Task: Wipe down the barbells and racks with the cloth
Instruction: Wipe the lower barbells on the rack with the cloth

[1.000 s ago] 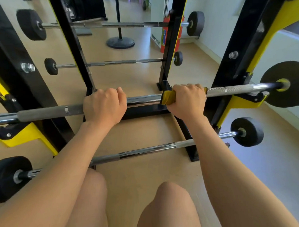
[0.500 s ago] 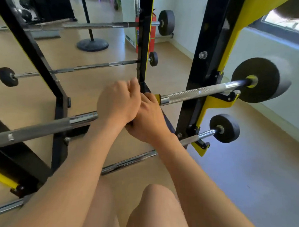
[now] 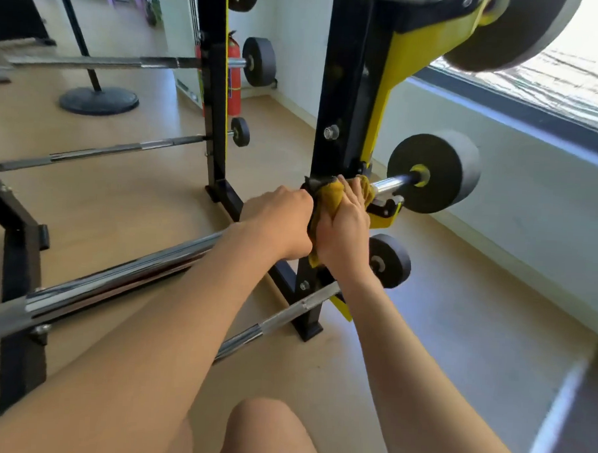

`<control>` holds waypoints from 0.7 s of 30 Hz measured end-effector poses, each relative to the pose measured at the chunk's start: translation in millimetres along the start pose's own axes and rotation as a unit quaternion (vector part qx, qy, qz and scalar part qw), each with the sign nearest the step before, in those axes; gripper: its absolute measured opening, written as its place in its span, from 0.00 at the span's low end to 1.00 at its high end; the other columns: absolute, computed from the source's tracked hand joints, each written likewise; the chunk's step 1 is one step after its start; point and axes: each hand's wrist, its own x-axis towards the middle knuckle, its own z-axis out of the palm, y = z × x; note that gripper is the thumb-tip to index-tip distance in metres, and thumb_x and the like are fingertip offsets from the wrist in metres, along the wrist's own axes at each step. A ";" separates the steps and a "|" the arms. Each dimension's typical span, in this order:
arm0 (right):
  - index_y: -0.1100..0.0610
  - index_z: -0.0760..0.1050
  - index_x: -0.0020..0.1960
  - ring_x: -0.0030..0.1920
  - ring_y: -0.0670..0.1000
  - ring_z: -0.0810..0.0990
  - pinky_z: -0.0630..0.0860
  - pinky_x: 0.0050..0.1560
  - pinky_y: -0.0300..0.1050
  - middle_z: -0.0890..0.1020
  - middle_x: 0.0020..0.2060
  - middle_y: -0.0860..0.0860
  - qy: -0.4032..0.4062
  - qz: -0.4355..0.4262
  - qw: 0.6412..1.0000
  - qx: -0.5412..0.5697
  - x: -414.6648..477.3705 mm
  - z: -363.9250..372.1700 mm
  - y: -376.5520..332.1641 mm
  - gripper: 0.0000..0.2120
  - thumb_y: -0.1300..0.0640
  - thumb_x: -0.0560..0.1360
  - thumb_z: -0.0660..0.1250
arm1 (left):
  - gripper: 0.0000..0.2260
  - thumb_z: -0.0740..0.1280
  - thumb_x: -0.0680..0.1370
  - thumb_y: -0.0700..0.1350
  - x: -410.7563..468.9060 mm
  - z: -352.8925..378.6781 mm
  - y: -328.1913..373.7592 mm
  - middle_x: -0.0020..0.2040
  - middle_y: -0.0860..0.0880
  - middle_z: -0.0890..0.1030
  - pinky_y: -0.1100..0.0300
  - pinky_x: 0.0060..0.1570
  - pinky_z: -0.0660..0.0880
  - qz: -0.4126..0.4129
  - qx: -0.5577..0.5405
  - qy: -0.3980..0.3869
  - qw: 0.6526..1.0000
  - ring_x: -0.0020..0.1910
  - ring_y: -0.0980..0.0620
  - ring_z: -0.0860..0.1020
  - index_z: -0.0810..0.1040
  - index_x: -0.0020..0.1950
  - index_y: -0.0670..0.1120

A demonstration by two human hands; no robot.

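A chrome barbell (image 3: pixel 117 280) lies across the black and yellow rack (image 3: pixel 344 91), its black end plate (image 3: pixel 440 171) at the right. My right hand (image 3: pixel 345 228) grips a yellow cloth (image 3: pixel 329 197) wrapped round the bar, right at the rack's upright. Pressed against it on the left, my left hand (image 3: pixel 280 222) grips the same bar. A thinner barbell (image 3: pixel 287 315) rests on the hooks below, with a small black plate (image 3: pixel 388 261) at its end.
A second rack (image 3: pixel 214 85) with two more barbells (image 3: pixel 102 60) stands behind on the wooden floor. A red fire extinguisher (image 3: pixel 234 72) leans by the white wall. A round black stand base (image 3: pixel 97 99) sits at the back left. My bare knee (image 3: pixel 264 430) is below.
Both hands have slid to the right along the bar, the cloth now at the upright near the end plate. My view has swung right and closer to the rack.
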 end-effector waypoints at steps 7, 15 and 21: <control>0.54 0.73 0.66 0.56 0.56 0.82 0.81 0.51 0.51 0.81 0.54 0.56 -0.086 0.403 0.841 0.351 -0.1 -0.1 -36.2 0.14 0.51 0.82 0.61 | 0.11 0.68 0.82 0.44 36.1 18.1 8.7 0.49 0.47 0.75 0.52 0.44 0.72 0.024 -0.045 0.017 0.999 0.44 0.46 0.73 0.74 0.64 0.49; 0.58 0.70 0.73 0.59 0.60 0.82 0.79 0.59 0.56 0.82 0.60 0.57 0.040 0.480 0.690 0.540 38.3 -8.9 -19.6 0.24 0.41 0.86 0.58 | 0.26 0.76 0.73 0.40 41.0 32.2 0.5 0.57 0.42 0.78 0.53 0.39 0.72 0.066 -0.080 0.078 0.992 0.45 0.45 0.76 0.67 0.65 0.46; 0.54 0.71 0.71 0.54 0.57 0.83 0.80 0.61 0.55 0.82 0.56 0.58 0.092 0.458 0.623 0.628 23.2 -29.4 -37.5 0.17 0.49 0.85 0.58 | 0.20 0.71 0.72 0.49 35.8 29.7 -4.9 0.52 0.48 0.71 0.59 0.34 0.68 0.083 -0.141 0.086 0.983 0.44 0.46 0.75 0.65 0.59 0.49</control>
